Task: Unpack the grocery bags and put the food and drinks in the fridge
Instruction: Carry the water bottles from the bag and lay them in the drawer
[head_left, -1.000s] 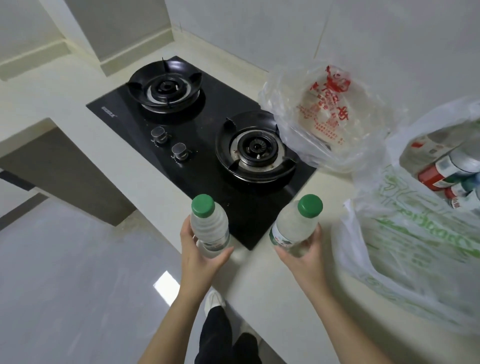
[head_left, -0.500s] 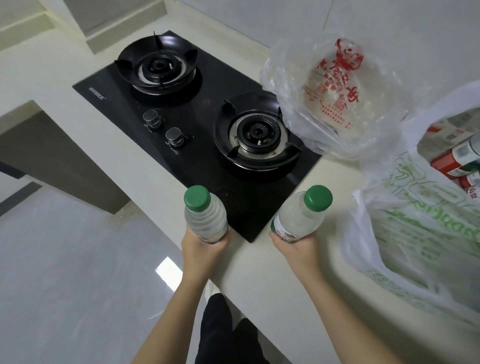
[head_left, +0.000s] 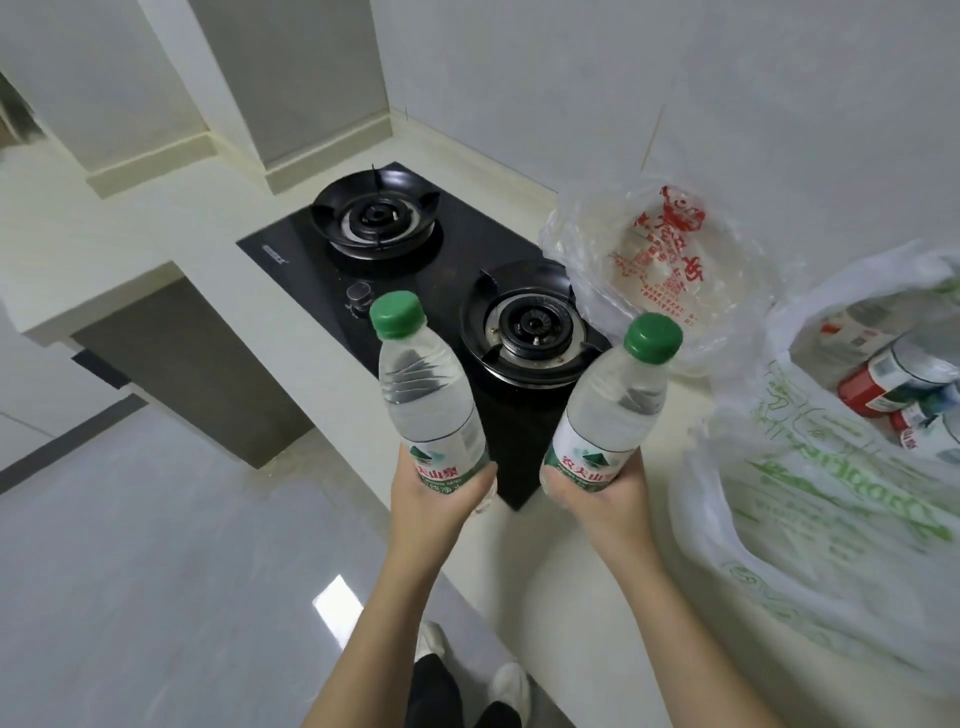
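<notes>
Left hand and right hand raised, each grip wrapped round 1 upright water bottle

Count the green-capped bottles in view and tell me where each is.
2. The left bottle is gripped in the left hand, the right bottle in the right hand. The green-printed bag may hide more.

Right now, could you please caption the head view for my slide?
Left hand holds left bottle, right hand holds right bottle, beside the green-printed bag.
</notes>
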